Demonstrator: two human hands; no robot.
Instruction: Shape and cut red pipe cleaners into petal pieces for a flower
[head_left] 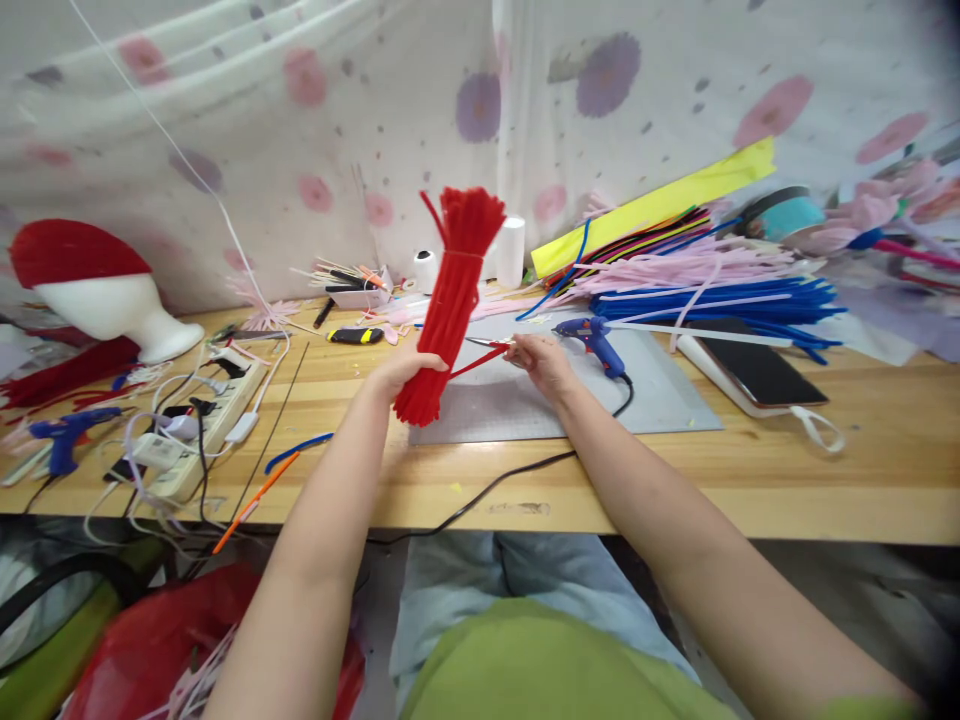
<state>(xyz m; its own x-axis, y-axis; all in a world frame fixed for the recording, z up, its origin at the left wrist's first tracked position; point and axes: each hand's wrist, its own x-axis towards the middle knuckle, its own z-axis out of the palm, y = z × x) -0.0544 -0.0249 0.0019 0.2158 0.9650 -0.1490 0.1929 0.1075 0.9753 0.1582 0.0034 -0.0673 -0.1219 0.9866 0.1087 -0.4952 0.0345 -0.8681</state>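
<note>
My left hand (416,377) is closed round the lower part of a thick bundle of red pipe cleaners (459,280). The bundle is held nearly upright, leaning right at its top, above the grey cutting mat (495,410). A single red pipe cleaner (480,361) slants from the bundle to my right hand (541,362), whose fingers are closed on its end. The same hand also holds what looks like a pair of scissors (486,342), its slim metal tip pointing left at the bundle. The fingers hide most of the tool.
A blue glue gun (596,342) rests on the mat, its cable (510,474) crossing the table front. Blue pipe cleaners (720,308), pink ones (675,268) and a phone (750,365) lie right. On the left are a power strip (214,425), another glue gun (67,435) and a white mannequin head (112,310).
</note>
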